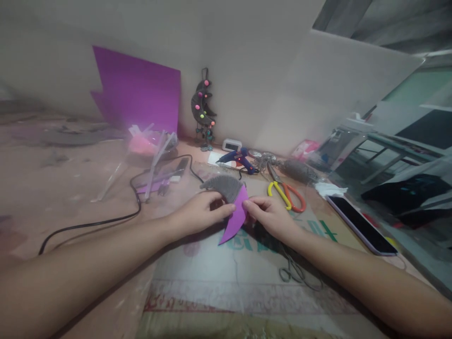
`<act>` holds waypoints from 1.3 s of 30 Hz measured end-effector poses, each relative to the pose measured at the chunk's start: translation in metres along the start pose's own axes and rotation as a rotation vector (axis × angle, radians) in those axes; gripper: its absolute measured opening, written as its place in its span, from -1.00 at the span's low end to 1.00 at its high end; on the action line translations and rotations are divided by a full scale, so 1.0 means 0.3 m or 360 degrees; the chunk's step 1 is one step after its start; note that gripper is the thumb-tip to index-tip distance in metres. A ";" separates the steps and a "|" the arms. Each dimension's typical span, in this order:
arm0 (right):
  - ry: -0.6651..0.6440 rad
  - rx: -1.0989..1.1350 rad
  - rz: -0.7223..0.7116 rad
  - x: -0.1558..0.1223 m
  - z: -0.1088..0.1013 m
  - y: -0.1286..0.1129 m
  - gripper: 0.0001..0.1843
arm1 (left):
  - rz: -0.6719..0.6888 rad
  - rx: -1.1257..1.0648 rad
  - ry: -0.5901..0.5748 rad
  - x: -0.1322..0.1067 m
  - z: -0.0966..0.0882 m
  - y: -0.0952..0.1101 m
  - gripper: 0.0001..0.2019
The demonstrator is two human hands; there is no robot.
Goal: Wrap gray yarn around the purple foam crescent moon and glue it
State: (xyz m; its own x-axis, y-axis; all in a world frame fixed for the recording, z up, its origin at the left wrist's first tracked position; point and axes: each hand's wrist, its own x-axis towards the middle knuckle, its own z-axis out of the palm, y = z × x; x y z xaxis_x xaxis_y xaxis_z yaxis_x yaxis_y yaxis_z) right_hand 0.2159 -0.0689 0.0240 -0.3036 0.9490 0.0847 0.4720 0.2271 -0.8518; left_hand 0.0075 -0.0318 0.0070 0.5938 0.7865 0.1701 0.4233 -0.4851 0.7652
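1. Left hand [206, 212]: fingers curled behind the work, thumb pressed on its inner edge; it pinches the piece. Right hand [270, 214]: thumb and fingertips closed together at the outer edge; whether they grip purple foam or strand, cannot tell.
2. The piece: a flat purple foam-like crescent [235, 219], its far half covered in wound grey yarn [226, 185]. It sits between the hands, both touching it. Hollow side faces left, bulging side right. Wound horn points far-left; bare purple horn points back toward the wearer. Tip to tip, it runs roughly away from the body. Neither hand is clearly nearer.
3. Beneath: pale printed sheet with green lettering [215, 292], on a pinkish tabletop [70, 197]. Loose dark strand loops [294, 273] lie below the right wrist.
4. Just beyond: blue glue gun [242, 157]; scissors with yellow and orange handles [301, 203]. Farther right, a dark-screened phone [362, 226].
5. Left: black cable [88, 223], clear plastic packaging, blurred.
6. At the wall: upright purple sheet [141, 89]; grey crescent ornament with coloured dots [196, 106].
7. Room, right: green-edged bench [406, 145], dark cloth [399, 197].
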 end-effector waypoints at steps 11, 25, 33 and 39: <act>-0.0118 -0.0030 -0.0001 0.005 0.004 0.020 -0.56 | -0.0028 0.0225 0.0106 -0.003 0.003 0.009 -0.50; -0.0099 0.0278 0.0022 0.019 -0.001 0.024 -0.67 | -0.0080 -0.0075 0.0275 0.003 0.003 -0.004 -0.55; -0.0037 0.0546 0.0177 0.015 0.031 -0.003 -0.61 | 0.0060 0.0175 0.0191 -0.005 0.002 0.013 -0.57; 0.0022 0.0488 0.0237 0.016 0.029 0.007 -0.66 | 0.0089 0.0081 0.0101 -0.006 0.001 0.011 -0.59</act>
State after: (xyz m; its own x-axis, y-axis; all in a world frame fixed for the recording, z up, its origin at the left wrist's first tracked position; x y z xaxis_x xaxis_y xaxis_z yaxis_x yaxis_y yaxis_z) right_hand 0.2081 -0.0658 0.0182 -0.2380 0.9701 -0.0468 0.2386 0.0116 -0.9711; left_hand 0.0082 -0.0350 0.0090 0.5738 0.7793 0.2519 0.4258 -0.5466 0.7211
